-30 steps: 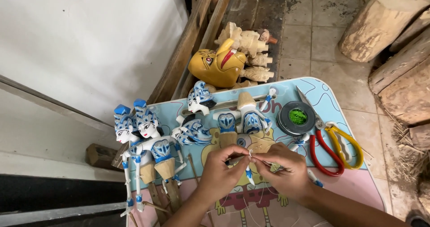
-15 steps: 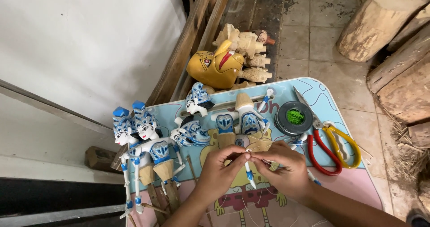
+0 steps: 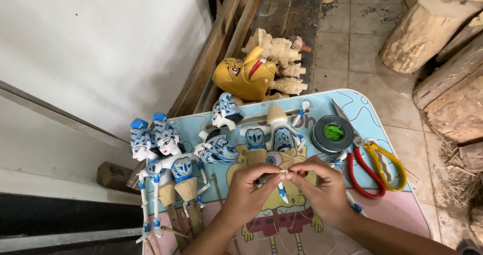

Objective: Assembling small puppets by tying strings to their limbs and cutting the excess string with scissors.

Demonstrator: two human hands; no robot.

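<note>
Seen from above, a person's two bare hands meet over a small cartoon-printed table (image 3: pixel 397 212). The left hand (image 3: pixel 249 192) and right hand (image 3: pixel 324 187) have fingertips pinched together on a small blue-and-white puppet arm piece (image 3: pixel 283 191), which hangs just below the touching fingers, with thin pale thread trailing beneath. Just beyond the hands lie headless blue-and-white puppet bodies (image 3: pixel 269 137) and a loose painted puppet head (image 3: pixel 225 111). To the left, two complete puppets (image 3: pixel 163 157) with blue crowns lie side by side at the table's edge. To the right sit a dark round reel (image 3: pixel 331 133) with green inside and red-and-yellow scissors (image 3: pixel 372 159). Farther off, on the floor, rest a yellow carved mask (image 3: pixel 244 76), unpainted wooden carvings (image 3: pixel 282 59), and logs (image 3: pixel 443 49).
</note>
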